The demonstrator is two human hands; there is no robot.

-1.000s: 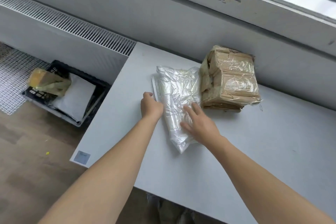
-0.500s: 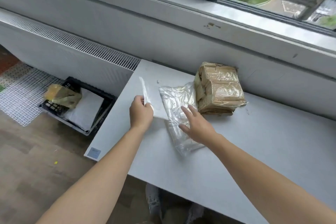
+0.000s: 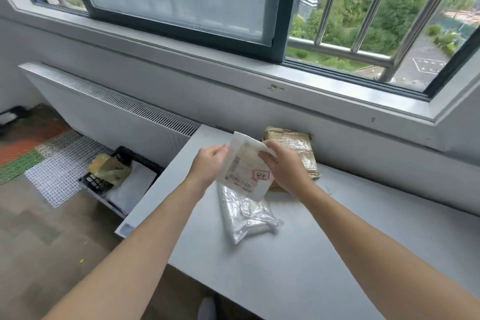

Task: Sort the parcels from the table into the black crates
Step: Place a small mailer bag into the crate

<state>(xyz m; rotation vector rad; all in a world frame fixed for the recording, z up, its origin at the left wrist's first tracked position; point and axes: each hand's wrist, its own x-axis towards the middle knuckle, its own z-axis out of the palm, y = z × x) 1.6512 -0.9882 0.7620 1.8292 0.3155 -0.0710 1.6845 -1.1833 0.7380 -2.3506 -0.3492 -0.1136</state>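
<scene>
1. Head view, centre of the frame: the white flat parcel [image 3: 244, 169] is held up off the table [image 3: 285, 254], its label and red stamp facing the camera; the left hand [image 3: 210, 163] pinches its left edge and the right hand [image 3: 281, 167] grips its upper right corner, the fingers of both curled on it.
2. Just below it the clear plastic parcel [image 3: 246, 215] lies on the table; the brown taped parcel [image 3: 298, 144] sits at the back, partly behind the right hand.
3. Lower left: the black crate [image 3: 141, 160] stands on the floor beside the table's end; it holds a yellowish parcel [image 3: 109, 169] and a white one [image 3: 130, 189].
4. The step looks like reading the label to choose a crate; hold the parcel steady and square to the eyes; afterwards one hand should suffice; lower it close to the crate, since a thin parcel may glide past the rim.
</scene>
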